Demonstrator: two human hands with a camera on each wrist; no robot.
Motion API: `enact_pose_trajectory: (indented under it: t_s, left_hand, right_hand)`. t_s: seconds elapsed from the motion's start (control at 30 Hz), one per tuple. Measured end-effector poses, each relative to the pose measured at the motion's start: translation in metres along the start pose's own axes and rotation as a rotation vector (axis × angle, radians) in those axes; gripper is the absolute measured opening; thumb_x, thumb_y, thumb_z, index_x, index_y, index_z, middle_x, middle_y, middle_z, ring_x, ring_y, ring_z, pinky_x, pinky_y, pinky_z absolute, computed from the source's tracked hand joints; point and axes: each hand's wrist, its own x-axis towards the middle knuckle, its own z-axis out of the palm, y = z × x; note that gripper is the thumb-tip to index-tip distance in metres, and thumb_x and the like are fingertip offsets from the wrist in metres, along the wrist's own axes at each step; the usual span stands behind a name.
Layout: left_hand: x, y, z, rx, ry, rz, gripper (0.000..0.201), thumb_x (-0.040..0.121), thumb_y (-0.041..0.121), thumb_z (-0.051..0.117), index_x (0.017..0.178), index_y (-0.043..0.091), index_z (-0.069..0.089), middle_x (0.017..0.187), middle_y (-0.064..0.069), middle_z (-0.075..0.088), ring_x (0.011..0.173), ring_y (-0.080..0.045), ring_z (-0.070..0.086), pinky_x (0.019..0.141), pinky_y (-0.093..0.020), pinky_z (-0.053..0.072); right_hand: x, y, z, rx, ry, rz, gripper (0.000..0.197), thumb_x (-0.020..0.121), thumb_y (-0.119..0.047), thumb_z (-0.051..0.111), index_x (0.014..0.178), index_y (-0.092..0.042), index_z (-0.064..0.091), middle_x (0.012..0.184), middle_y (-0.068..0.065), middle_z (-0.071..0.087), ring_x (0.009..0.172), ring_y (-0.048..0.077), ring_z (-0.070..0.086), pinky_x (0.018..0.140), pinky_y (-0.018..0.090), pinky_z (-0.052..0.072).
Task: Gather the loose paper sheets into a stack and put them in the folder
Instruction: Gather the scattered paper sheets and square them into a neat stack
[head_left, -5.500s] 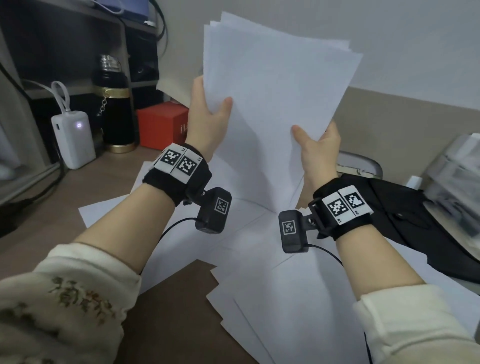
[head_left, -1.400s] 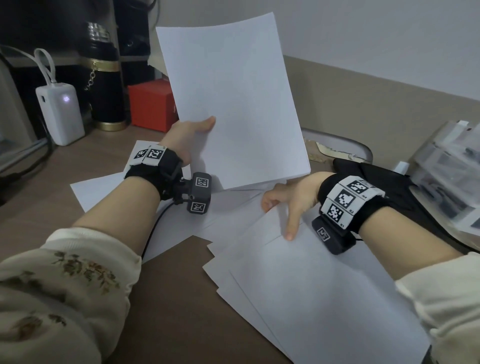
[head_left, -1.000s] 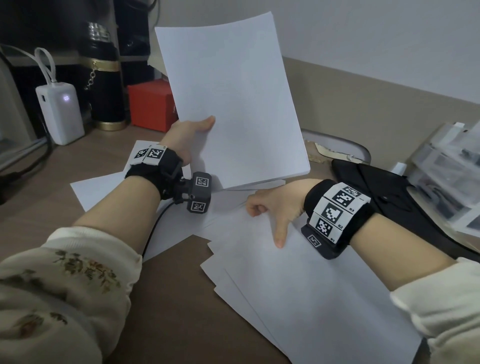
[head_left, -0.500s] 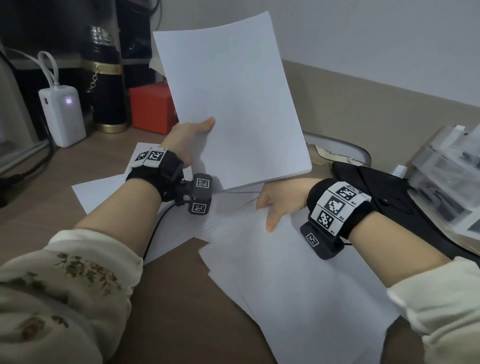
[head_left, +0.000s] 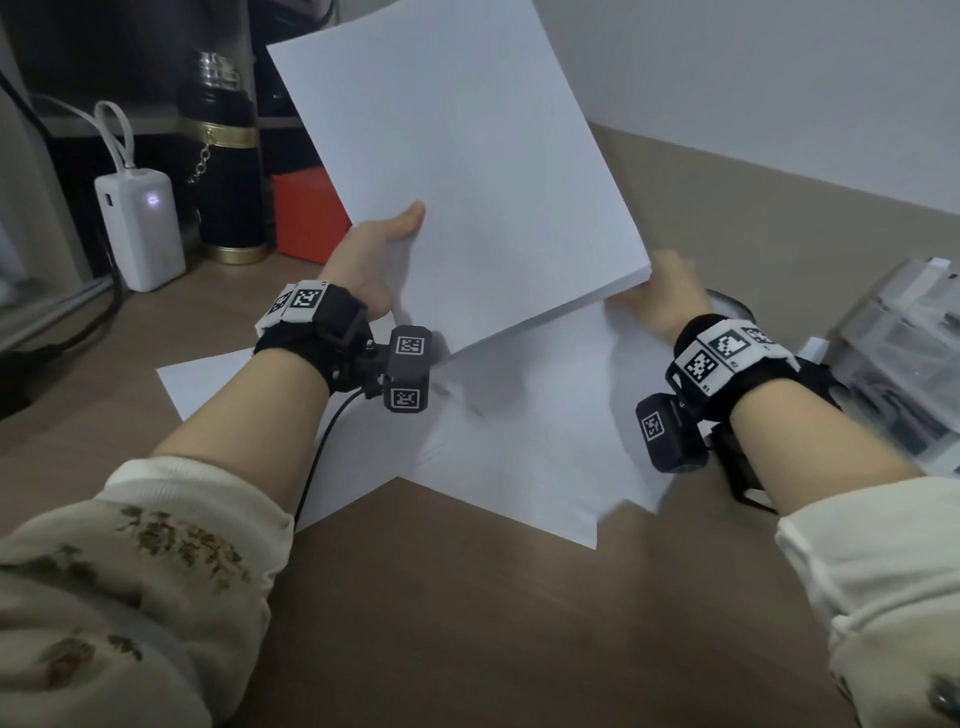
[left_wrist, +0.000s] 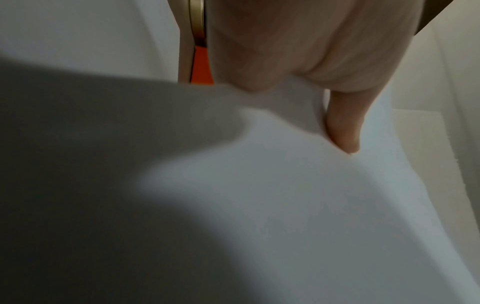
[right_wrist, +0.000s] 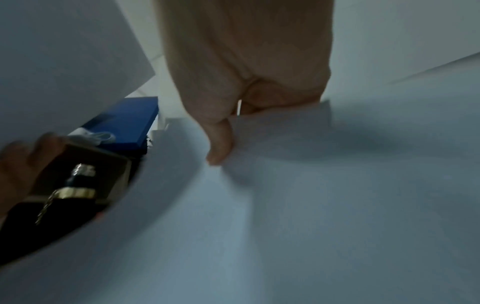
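My left hand (head_left: 382, 254) grips a squared stack of white paper (head_left: 462, 176) and holds it upright above the desk, thumb on its front face. In the left wrist view the thumb (left_wrist: 342, 131) presses on the stack (left_wrist: 285, 205). My right hand (head_left: 660, 304), blurred, pinches several loose sheets (head_left: 530, 436) just under the stack's lower right corner, their near ends hanging down to the desk. In the right wrist view its thumb (right_wrist: 221, 144) lies on top of them. One more sheet (head_left: 208, 382) lies flat at the left. A sliver of the black folder (head_left: 753, 491) shows under my right forearm.
A white power bank (head_left: 143, 228), a black flask (head_left: 223, 156) and a red box (head_left: 306, 218) stand at the back left. Clear plastic boxes (head_left: 893, 374) sit at the right edge. The brown desk (head_left: 467, 623) stretches toward me.
My right hand has gone from pressing on the spread sheets to lifting them up to the stack's lower right corner. The left hand has kept the stack upright.
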Motion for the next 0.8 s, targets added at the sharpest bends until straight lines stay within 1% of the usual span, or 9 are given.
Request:
enact_pose_trajectory:
  t_s: [0.17, 0.27, 0.37, 0.43, 0.5, 0.57, 0.67, 0.73, 0.8]
  left_hand:
    - [-0.001, 0.003, 0.001, -0.030, 0.024, -0.048, 0.034, 0.101, 0.036, 0.044, 0.122, 0.013, 0.059, 0.124, -0.004, 0.063, 0.133, -0.023, 0.046, 0.118, -0.043, 0.024]
    - [0.002, 0.000, 0.005, 0.036, 0.020, -0.087, 0.025, 0.098, 0.034, 0.051, 0.110, 0.016, 0.062, 0.120, 0.001, 0.065, 0.122, -0.018, 0.055, 0.114, -0.040, 0.031]
    - [0.006, -0.006, 0.006, 0.078, 0.027, -0.173, 0.022, 0.101, 0.029, 0.046, 0.099, 0.017, 0.063, 0.089, 0.005, 0.074, 0.090, -0.015, 0.068, 0.084, -0.035, 0.050]
    - [0.009, -0.010, 0.006, 0.114, 0.043, -0.257, 0.019, 0.100, 0.026, 0.048, 0.100, 0.014, 0.063, 0.085, 0.003, 0.074, 0.075, -0.017, 0.072, 0.065, -0.030, 0.054]
    - [0.010, -0.014, 0.005, 0.157, 0.064, -0.331, 0.017, 0.099, 0.022, 0.051, 0.096, 0.011, 0.063, 0.078, -0.001, 0.073, 0.066, -0.020, 0.072, 0.060, -0.030, 0.055]
    - [0.011, -0.019, 0.004, 0.202, 0.081, -0.403, 0.016, 0.098, 0.020, 0.053, 0.093, 0.009, 0.063, 0.076, -0.005, 0.074, 0.071, -0.023, 0.071, 0.075, -0.036, 0.054]
    - [0.012, -0.028, -0.005, 0.333, 0.107, -0.478, 0.040, 0.075, 0.023, 0.078, 0.109, 0.005, 0.066, 0.111, -0.012, 0.072, 0.106, -0.033, 0.066, 0.102, -0.047, 0.044]
    - [0.021, -0.038, -0.017, 0.412, 0.110, -0.535, 0.064, 0.064, 0.022, 0.084, 0.122, 0.005, 0.063, 0.126, -0.013, 0.064, 0.118, -0.034, 0.060, 0.104, -0.052, 0.043]
    - [0.023, -0.045, -0.022, 0.461, 0.110, -0.577, 0.064, 0.068, 0.021, 0.080, 0.127, 0.005, 0.061, 0.128, -0.012, 0.063, 0.121, -0.033, 0.057, 0.104, -0.053, 0.041]
  right_hand:
    - [0.009, 0.003, -0.010, 0.305, 0.147, 0.165, 0.018, 0.080, -0.013, 0.056, 0.064, -0.014, 0.047, 0.062, 0.002, 0.045, 0.063, 0.020, 0.040, 0.057, 0.026, 0.035]
    - [0.006, 0.010, 0.007, 0.341, 0.071, 0.223, 0.016, 0.083, -0.006, 0.056, 0.069, -0.013, 0.055, 0.069, 0.002, 0.053, 0.072, 0.020, 0.048, 0.063, 0.028, 0.038]
    - [-0.005, 0.011, 0.025, 0.415, -0.062, 0.276, 0.031, 0.092, 0.002, 0.049, 0.069, -0.020, 0.049, 0.072, -0.004, 0.051, 0.073, 0.015, 0.049, 0.065, 0.016, 0.046]
    - [-0.009, 0.013, 0.034, 0.611, -0.129, 0.372, 0.030, 0.097, -0.005, 0.043, 0.072, -0.021, 0.048, 0.072, -0.003, 0.055, 0.072, 0.015, 0.055, 0.074, 0.026, 0.055]
    - [-0.014, 0.013, 0.036, 0.617, -0.175, 0.426, 0.035, 0.100, -0.015, 0.039, 0.066, -0.016, 0.047, 0.051, -0.002, 0.057, 0.048, 0.013, 0.058, 0.050, 0.018, 0.052]
    - [-0.018, 0.017, 0.039, 0.766, -0.237, 0.507, 0.038, 0.100, -0.013, 0.039, 0.064, -0.010, 0.048, 0.041, -0.002, 0.053, 0.040, 0.015, 0.051, 0.036, 0.012, 0.038]
    - [-0.020, 0.021, 0.049, 0.726, -0.262, 0.482, 0.010, 0.090, 0.004, 0.054, 0.089, 0.001, 0.063, 0.076, 0.011, 0.069, 0.062, 0.022, 0.063, 0.059, 0.027, 0.054]
    - [-0.020, 0.026, 0.053, 0.758, -0.307, 0.526, 0.016, 0.088, 0.004, 0.057, 0.102, 0.005, 0.066, 0.099, 0.020, 0.071, 0.084, 0.030, 0.070, 0.083, 0.040, 0.057]
    - [-0.022, 0.029, 0.053, 0.797, -0.380, 0.569, 0.028, 0.091, 0.001, 0.054, 0.118, 0.005, 0.060, 0.111, 0.020, 0.069, 0.098, 0.032, 0.068, 0.089, 0.043, 0.055]
